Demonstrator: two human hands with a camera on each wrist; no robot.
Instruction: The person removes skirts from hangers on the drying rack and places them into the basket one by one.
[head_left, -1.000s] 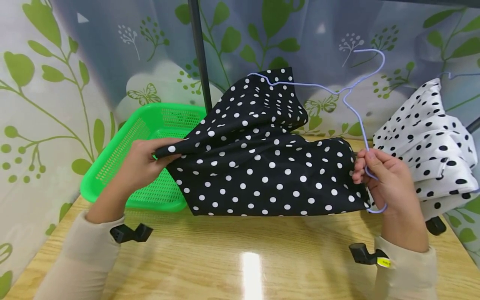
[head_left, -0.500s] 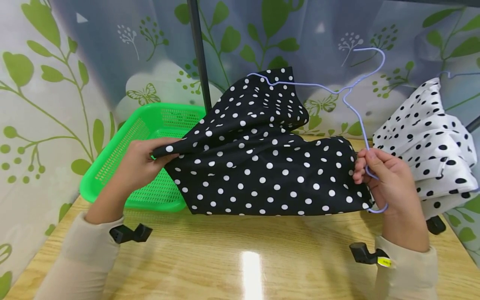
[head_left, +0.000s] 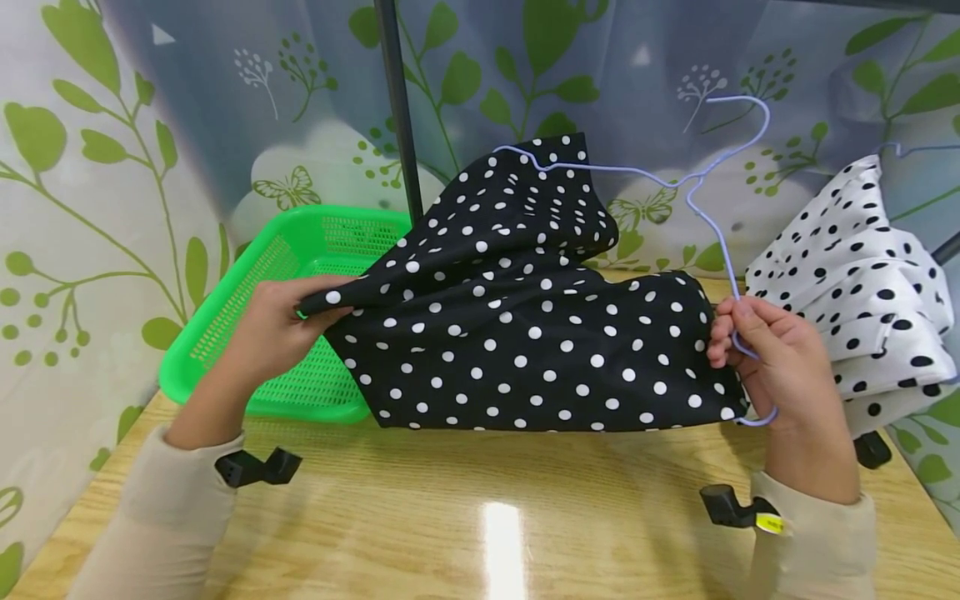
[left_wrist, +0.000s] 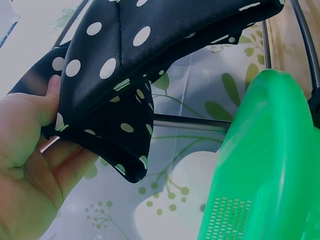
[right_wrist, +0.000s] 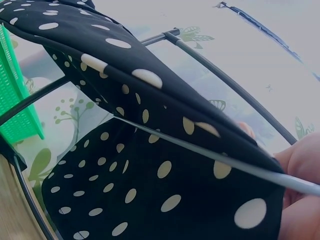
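Observation:
A black garment with white polka dots (head_left: pixel 517 333) is stretched between my hands, above the table. My left hand (head_left: pixel 281 325) pinches its left end between thumb and fingers; in the left wrist view the cloth (left_wrist: pixel 95 65) folds over at the thumb. My right hand (head_left: pixel 780 350) grips the right corner of a lavender wire hanger (head_left: pixel 723 242), close to the garment's right edge. The hanger's left shoulder runs against the gathered part of the cloth, and its hook points up. In the right wrist view the hanger's bottom bar (right_wrist: pixel 215 156) runs into the garment's opening.
A green plastic basket (head_left: pixel 176 375) stands at the left, behind my left hand. At the right hangs a white garment with black dots (head_left: pixel 862 292). A dark metal pole (head_left: pixel 401 108) rises behind the basket. The wooden table (head_left: pixel 420 517) lies below.
My left hand has drawn the black garment slightly to the left, and its cloth has slid a little the same way. The right hand and hanger stay nearly still.

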